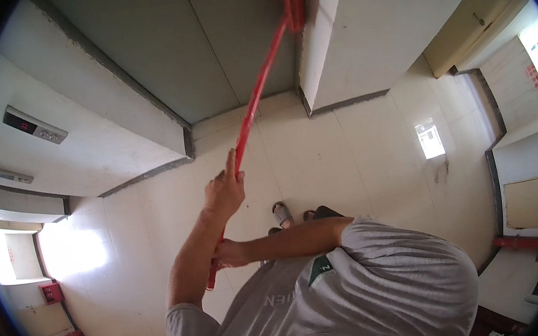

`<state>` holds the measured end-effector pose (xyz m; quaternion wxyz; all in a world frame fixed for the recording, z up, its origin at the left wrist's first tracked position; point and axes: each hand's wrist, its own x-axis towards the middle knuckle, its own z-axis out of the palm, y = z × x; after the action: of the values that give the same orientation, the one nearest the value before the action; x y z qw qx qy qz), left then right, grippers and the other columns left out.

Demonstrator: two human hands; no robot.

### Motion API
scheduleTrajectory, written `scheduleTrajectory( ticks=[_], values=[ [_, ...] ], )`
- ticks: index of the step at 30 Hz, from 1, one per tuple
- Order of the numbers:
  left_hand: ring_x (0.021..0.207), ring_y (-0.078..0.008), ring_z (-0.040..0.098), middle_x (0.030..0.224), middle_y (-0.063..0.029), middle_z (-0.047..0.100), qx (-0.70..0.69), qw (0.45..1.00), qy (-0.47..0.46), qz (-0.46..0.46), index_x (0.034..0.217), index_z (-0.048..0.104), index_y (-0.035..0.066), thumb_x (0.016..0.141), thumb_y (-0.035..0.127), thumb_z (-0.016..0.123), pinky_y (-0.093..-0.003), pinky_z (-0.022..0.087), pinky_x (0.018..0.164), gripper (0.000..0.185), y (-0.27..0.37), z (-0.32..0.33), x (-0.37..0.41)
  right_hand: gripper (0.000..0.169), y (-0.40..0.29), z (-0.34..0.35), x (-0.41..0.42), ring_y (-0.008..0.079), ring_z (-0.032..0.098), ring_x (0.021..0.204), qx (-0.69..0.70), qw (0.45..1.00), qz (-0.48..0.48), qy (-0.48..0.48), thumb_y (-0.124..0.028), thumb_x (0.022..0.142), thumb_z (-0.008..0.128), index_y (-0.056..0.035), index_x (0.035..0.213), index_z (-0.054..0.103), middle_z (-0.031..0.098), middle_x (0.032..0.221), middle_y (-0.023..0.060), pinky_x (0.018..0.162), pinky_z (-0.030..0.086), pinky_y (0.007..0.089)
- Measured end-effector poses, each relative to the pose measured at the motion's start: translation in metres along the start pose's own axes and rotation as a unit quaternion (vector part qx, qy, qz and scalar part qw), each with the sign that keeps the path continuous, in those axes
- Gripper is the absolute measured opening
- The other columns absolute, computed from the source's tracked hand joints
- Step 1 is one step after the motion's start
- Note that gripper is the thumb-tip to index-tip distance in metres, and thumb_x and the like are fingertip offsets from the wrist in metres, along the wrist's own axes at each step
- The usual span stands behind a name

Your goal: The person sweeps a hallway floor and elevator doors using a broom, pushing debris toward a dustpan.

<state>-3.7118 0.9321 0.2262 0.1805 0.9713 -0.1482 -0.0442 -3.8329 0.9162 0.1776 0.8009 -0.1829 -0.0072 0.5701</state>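
Both of my hands grip a long red pole (259, 89), which slants up and away from me. Higher on it, my left hand (225, 190) wraps the shaft with one finger stretched along it. Near the lower end, close to my shirt, my right hand (228, 253) closes round the pole. At the far end a red, blurred head (294, 2) lies against the right edge of the grey elevator doors (218, 46), beside the white door recess. The blur hides what kind of head it is.
A call panel (35, 124) with a lit display is on the left wall. Wall corners with dark skirting (350, 103) flank the doors. Pale floor tiles (316, 158) lie under my sandalled feet (281, 214). A red box (51, 293) stands far left; a yellowish door (478, 16) is upper right.
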Motion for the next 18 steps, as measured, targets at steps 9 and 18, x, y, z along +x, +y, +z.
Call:
scheduleTrajectory(
  ticks=[9,18],
  values=[
    [0.070,-0.0402,0.067,0.090,-0.0223,0.068,-0.029,0.973,0.229,0.024,0.152,0.011,0.012,0.096,0.022,0.051,-0.0506,0.054,0.062,0.070,0.078,-0.050,0.080,0.021,-0.088,-0.034,-0.050,0.0140,0.042,0.048,-0.042,0.984,-0.119,0.129,-0.017,0.092,0.058,-0.0097,0.073,0.051,0.043,0.057,0.0010,0.052,0.042,0.0336],
    [0.079,-0.0412,0.068,0.093,-0.0228,0.069,-0.036,0.991,0.022,-0.125,0.153,0.003,0.016,0.098,0.028,0.044,-0.0517,0.054,0.068,0.070,0.097,0.085,0.070,0.031,-0.021,-0.086,-0.119,0.0154,0.033,0.045,0.058,0.958,-0.047,0.278,-0.024,0.088,0.059,-0.0130,0.064,0.042,0.033,0.050,-0.0007,0.054,0.036,0.0357]
  ],
)
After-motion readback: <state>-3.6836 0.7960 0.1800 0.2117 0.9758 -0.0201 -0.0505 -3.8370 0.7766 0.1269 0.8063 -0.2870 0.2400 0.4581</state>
